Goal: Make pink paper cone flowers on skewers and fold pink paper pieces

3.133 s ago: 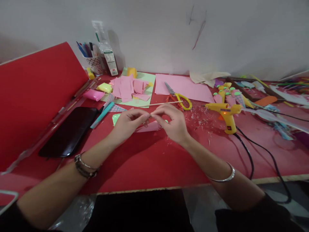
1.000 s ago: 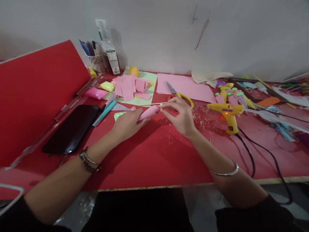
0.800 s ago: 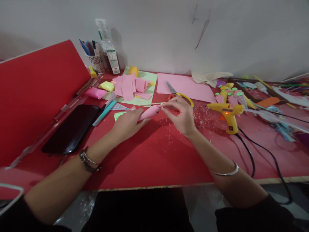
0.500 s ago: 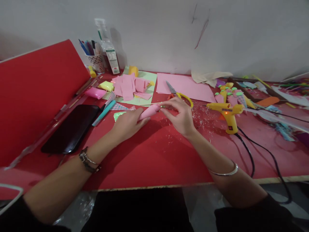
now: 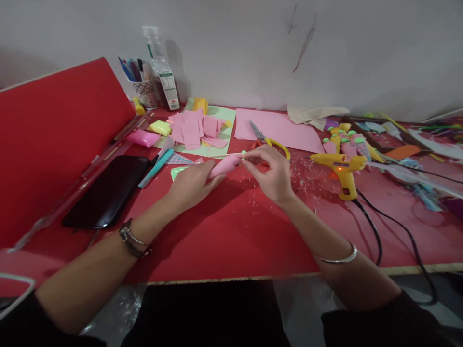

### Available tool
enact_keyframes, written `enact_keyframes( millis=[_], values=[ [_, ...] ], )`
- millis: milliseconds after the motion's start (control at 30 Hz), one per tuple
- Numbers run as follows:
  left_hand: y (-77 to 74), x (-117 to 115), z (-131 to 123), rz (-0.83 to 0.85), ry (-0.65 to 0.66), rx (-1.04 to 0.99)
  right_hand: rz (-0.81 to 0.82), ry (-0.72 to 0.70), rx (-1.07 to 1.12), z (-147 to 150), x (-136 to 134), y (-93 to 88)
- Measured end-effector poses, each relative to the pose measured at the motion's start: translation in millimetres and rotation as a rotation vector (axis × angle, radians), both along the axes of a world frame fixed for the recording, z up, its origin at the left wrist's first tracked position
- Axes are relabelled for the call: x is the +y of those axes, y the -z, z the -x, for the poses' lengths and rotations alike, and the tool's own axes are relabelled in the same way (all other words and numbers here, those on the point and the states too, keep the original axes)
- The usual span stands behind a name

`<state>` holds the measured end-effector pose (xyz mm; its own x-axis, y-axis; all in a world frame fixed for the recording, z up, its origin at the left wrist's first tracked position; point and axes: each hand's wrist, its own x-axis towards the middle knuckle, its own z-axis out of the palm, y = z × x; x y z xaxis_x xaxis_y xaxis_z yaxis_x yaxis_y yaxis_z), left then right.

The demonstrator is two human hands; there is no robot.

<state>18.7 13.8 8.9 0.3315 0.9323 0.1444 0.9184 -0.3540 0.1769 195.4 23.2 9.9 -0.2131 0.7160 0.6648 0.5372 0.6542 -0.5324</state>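
My left hand (image 5: 191,184) is closed round the narrow end of a pink paper cone (image 5: 224,166), holding it just above the red table (image 5: 231,231). My right hand (image 5: 269,173) pinches a small green bit (image 5: 243,154) at the cone's wide mouth, fingertips pressed together. A thin wooden stick (image 5: 226,155) lies just behind the cone. Yellow-handled scissors (image 5: 269,140) rest right behind my right hand, partly hidden by it.
A yellow glue gun (image 5: 340,168) with a black cable (image 5: 376,231) stands to the right, finished paper cones (image 5: 345,142) behind it. Pink paper pieces (image 5: 195,127), a pink sheet (image 5: 278,127), a pen cup (image 5: 142,91), a bottle (image 5: 161,72) and a black phone (image 5: 106,190) lie further back and left.
Three seconds ago both hands pinched something small together above the cone. Since then my left hand has taken the cone and my right works at its mouth; over the last second they barely moved.
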Motion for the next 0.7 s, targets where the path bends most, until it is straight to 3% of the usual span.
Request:
enact_keyframes(
  millis=[700],
  values=[
    [3.5,0.7,0.5,-0.011,0.019,-0.006,-0.063,-0.028,0.01,1.0,-0.8,-1.8]
  ],
)
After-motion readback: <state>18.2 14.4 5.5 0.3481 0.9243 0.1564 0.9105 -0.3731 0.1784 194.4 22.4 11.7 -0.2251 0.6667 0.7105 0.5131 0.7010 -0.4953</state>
